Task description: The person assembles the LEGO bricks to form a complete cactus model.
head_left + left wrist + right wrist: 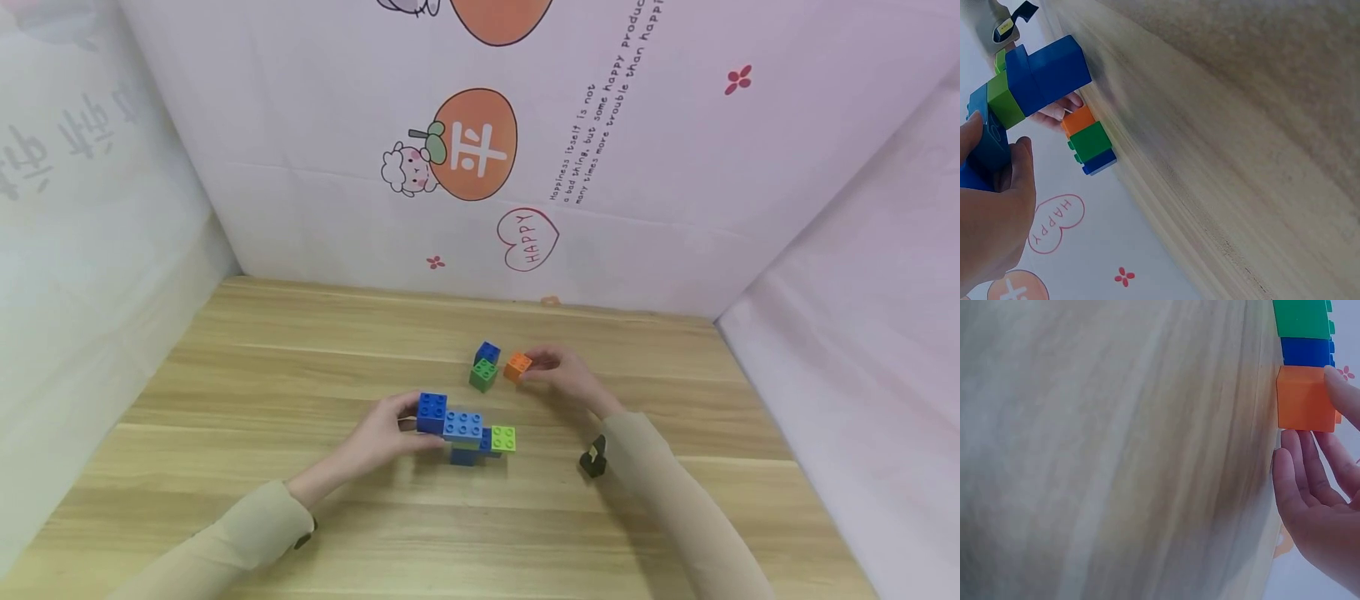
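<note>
The block build point(463, 425) is a chunky stepped thing: dark blue block at the left end, then a lighter blue one showing six studs, with lime green and more dark blue underneath, and a bright lime block sticking out on the right. Farther back on the wood-look tabletop point(337, 533) there's a green block point(483, 375) and a loose blue block point(487, 353) sitting close together, then an orange block point(517, 367) just right of them, all studs up.

Hands, left to right: the left hand point(386, 429) has its fingers gripping the build's left end, thumb on the near side, so the rest of it pokes out past the fingertips. The right hand point(570, 377) comes in from the right, thumb and fingers pinching the orange block, which is right at the fingertips.
</note>
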Demonstrator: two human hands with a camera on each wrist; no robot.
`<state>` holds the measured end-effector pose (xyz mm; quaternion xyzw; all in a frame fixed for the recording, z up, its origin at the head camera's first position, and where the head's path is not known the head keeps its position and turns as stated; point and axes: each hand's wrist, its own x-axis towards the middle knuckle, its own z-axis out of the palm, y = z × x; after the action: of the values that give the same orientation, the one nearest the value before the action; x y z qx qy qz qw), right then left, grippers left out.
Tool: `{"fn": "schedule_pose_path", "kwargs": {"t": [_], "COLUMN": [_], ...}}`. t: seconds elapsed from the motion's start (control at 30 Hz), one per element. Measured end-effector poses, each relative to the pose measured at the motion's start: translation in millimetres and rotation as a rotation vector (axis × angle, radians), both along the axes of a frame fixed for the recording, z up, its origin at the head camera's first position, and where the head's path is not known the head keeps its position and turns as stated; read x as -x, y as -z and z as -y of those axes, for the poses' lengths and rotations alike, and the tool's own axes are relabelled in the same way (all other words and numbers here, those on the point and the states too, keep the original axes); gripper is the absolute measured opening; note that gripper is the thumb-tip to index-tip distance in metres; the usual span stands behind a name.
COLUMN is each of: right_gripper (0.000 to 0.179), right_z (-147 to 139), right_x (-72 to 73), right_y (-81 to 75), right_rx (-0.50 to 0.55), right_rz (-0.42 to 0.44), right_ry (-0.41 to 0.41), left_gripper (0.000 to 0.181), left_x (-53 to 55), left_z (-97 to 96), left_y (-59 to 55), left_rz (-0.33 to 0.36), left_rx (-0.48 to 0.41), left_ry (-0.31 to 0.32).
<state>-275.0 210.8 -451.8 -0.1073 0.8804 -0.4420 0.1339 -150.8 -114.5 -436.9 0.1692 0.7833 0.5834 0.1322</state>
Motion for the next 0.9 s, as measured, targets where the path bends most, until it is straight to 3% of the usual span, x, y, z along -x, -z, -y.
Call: {"fn": "schedule_pose_path", "kwargs": {"t": [0.33, 0.9], "right_gripper": [0.049, 0.044], "right_z": [2, -2], "right_x": [-2.7, -13.1], "right_y": [-0.5, -3.8], "right_rx": [-0.067, -0.06], "right_rz": [-0.032, -0.09], "right_ry": [-0.019, -0.081], "left_gripper": [0.055, 0.055], "left_x": [0.0, 0.7], "left_z": [-0.8, -1.1], "left_y": [0.4, 1.0], "left_rz": [0.01, 0.005], "left_rx": [0.003, 0.0], "left_ry": [-0.001, -0.006]}}
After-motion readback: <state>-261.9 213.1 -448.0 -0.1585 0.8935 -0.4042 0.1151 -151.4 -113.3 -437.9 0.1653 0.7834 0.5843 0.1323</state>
